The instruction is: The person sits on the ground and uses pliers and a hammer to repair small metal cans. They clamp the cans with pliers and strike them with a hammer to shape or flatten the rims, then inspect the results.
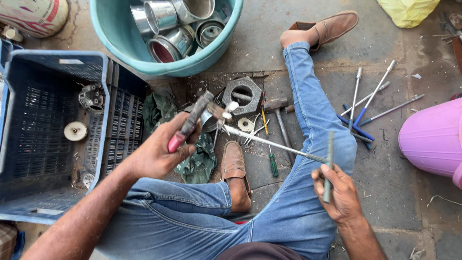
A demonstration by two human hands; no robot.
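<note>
Metal throughout, the T-handle wrench (279, 144) looks stiff and fairly heavy; its cross-handle seems the surest place to hold. It is a long grey shaft slanting above the person's lap, tip at a small shiny metal part (211, 118). The right hand (339, 190) is closed around the cross-handle. The left hand (161, 151) is clenched on red-handled pliers (190, 123) that pinch that part, above a brown shoe (233, 161).

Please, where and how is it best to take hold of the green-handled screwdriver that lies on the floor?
Probably by its green handle, from above: the screwdriver lies flat between the brown shoe and the jeans leg, handle end nearest the person, thin shaft pointing away.
</note>
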